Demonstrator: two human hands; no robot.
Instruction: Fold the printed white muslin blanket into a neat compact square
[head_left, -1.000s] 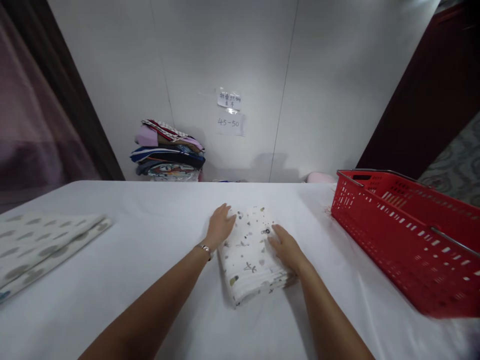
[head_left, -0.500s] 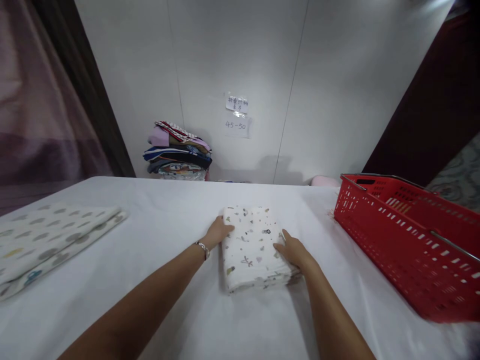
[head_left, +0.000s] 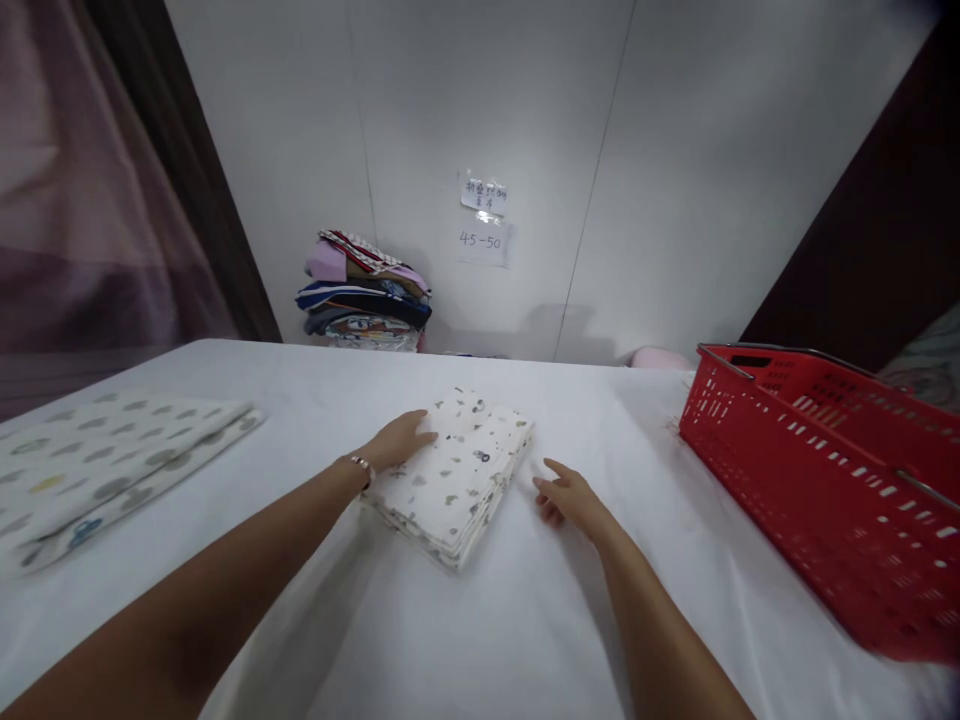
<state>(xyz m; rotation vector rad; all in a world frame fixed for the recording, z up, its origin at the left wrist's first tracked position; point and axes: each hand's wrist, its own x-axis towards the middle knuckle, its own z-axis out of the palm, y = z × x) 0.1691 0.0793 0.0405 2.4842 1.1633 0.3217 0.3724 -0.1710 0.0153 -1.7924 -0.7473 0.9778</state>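
Observation:
A folded white cloth with small printed shapes (head_left: pixel 454 470) lies on the white table (head_left: pixel 480 620), turned at an angle. My left hand (head_left: pixel 397 440) rests flat on its left edge, fingers stretched over the fabric. My right hand (head_left: pixel 566 492) hovers just right of the cloth, fingers apart, holding nothing and not touching it. A bracelet sits on my left wrist.
A red plastic basket (head_left: pixel 825 480) stands at the right of the table. A larger folded spotted cloth (head_left: pixel 97 465) lies at the left edge. A pile of folded clothes (head_left: pixel 364 295) sits against the wall, beside paper notes (head_left: pixel 484 220).
The folded cloth has slid left and turned under my left hand. My right hand has come off its right edge and now sits apart from it.

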